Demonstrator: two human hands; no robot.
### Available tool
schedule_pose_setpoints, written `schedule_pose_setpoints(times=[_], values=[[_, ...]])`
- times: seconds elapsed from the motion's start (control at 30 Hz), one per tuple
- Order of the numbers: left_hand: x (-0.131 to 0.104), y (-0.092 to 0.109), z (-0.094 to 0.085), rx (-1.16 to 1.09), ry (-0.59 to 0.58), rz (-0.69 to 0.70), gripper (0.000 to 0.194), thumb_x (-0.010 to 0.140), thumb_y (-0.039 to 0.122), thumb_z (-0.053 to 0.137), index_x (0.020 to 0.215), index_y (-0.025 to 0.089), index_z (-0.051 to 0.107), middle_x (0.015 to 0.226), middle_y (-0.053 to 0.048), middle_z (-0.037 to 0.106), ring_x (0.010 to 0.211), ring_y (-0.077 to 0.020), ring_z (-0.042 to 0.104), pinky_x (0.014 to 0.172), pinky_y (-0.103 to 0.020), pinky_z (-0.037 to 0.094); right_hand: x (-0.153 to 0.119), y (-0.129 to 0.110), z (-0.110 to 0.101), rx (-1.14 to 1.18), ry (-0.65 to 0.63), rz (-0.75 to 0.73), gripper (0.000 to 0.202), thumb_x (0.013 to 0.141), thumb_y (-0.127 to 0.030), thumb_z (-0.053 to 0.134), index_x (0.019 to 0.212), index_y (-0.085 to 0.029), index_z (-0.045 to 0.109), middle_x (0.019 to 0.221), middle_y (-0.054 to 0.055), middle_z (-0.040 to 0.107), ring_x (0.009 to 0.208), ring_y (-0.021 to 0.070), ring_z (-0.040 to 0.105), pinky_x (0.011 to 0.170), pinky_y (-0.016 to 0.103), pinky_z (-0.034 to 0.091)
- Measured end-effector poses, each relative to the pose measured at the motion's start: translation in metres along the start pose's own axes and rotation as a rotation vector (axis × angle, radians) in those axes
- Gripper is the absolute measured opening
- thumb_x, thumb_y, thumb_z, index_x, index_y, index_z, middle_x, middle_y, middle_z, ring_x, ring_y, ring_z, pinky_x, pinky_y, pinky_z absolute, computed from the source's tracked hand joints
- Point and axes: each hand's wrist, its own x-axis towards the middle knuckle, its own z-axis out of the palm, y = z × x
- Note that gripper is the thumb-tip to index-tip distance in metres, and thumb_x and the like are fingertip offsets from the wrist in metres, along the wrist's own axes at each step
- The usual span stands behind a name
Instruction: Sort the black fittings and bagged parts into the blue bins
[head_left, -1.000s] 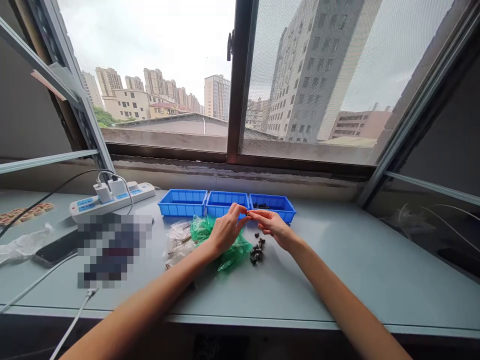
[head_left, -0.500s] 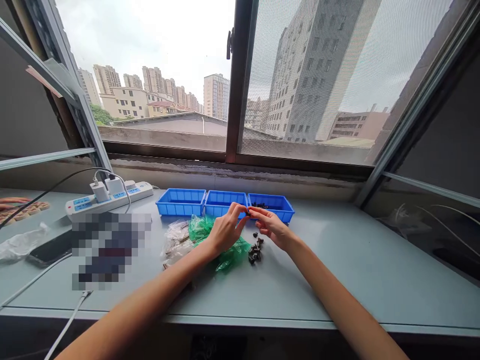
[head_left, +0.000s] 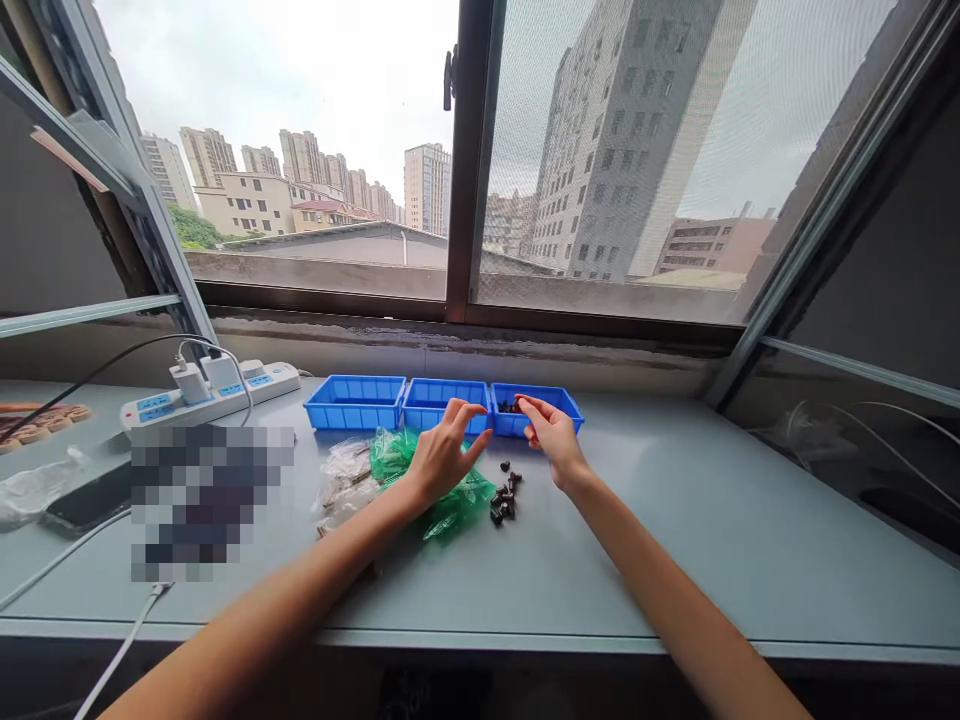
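Note:
My left hand (head_left: pixel 442 455) hovers over a crumpled green plastic bag (head_left: pixel 461 500), its thumb and fingers apart with nothing between them. My right hand (head_left: pixel 553 432) is at the near-left side of the right blue bin (head_left: pixel 570 410), its thumb and index finger pinched together. Whatever is in that pinch is too small to make out against the dark parts (head_left: pixel 507 406) inside the bin. A small pile of dark bolt-like pieces (head_left: pixel 505 500) lies on the table between my hands, just right of the green bag.
Two more blue bins, the middle bin (head_left: pixel 448 393) and the left bin (head_left: pixel 352 403), stand in the row. Clear plastic bags (head_left: pixel 346 475) lie left of the green one. Farther left are a power strip (head_left: pixel 214 398), a dark phone (head_left: pixel 94 497) and cables. A window (head_left: pixel 315 200) is behind.
My hands were together at a small dark piece and have come apart. The right hand has moved up to the right bin; the left hand has opened. The view has shifted slightly.

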Motion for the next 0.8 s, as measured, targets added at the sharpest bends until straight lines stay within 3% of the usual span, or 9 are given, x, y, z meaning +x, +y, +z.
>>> schedule_pose_setpoints(times=[0.17,0.3,0.4,0.63,0.8], values=[[0.000,0.002,-0.002,0.033,-0.054,-0.001,0.025,0.091,0.035,0.035,0.102,0.024,0.054,0.108,-0.002,0.051,0.055,-0.0070,0.053,0.051,-0.021,0.039,0.013,0.001,-0.013,0.023,0.092,-0.072,0.044,0.057,-0.060,0.068,0.076,-0.020,0.065,0.073,0.002,0.059,0.040,0.0035,0.033,0.035,0.023,0.024],[0.000,0.003,-0.002,0.049,-0.062,-0.001,0.024,0.091,0.032,0.035,0.102,0.024,0.054,0.109,-0.002,0.051,0.052,-0.0068,0.052,0.052,-0.022,0.039,0.016,-0.001,-0.017,0.042,0.134,-0.129,0.050,0.051,-0.064,0.071,0.073,-0.020,0.064,0.070,0.000,0.056,0.041,0.0039,0.035,0.034,0.023,0.027],[0.000,0.003,-0.002,0.056,-0.063,0.002,0.023,0.091,0.032,0.035,0.101,0.024,0.053,0.109,-0.001,0.051,0.052,-0.0067,0.051,0.051,-0.022,0.038,0.015,-0.002,-0.016,0.021,0.169,-0.187,0.052,0.046,-0.063,0.073,0.072,-0.019,0.063,0.065,-0.001,0.056,0.041,0.0042,0.038,0.033,0.022,0.030],[0.000,0.004,-0.002,0.077,-0.066,0.025,0.022,0.090,0.031,0.036,0.102,0.024,0.053,0.109,-0.002,0.051,0.054,-0.0078,0.052,0.051,-0.022,0.038,0.014,-0.002,-0.017,-0.225,0.167,-0.238,0.046,0.057,-0.059,0.068,0.075,-0.017,0.066,0.067,0.002,0.061,0.043,0.0076,0.046,0.034,0.024,0.041],[0.000,0.003,-0.001,0.087,-0.070,0.032,0.021,0.090,0.031,0.036,0.101,0.023,0.053,0.108,-0.002,0.052,0.056,-0.0086,0.054,0.050,-0.022,0.038,0.008,-0.003,-0.015,-0.311,0.135,-0.256,0.036,0.059,-0.048,0.070,0.075,-0.016,0.068,0.067,0.003,0.064,0.043,0.0092,0.050,0.032,0.023,0.043]])
